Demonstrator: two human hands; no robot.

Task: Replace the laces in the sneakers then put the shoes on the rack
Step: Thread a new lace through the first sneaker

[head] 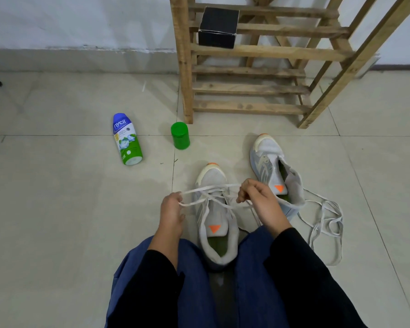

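Pale tiled floor holds the grey-white sneaker with an orange tongue tab between the knees, toe pointing away. Flanking it, the left hand and right hand each pinch the flat white lace, stretched crosswise over the eyelets; which eyelets, I can't quite tell. Farther right lies the matching unlaced sneaker, then the slatted wooden rack.

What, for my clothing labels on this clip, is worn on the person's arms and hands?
The left hand and right hand are bare: no gloves, rings or watch show. Each arm wears a plain black long sleeve of soft fabric with no visible markings. Both the left sleeve and the right sleeve end above the wrist.
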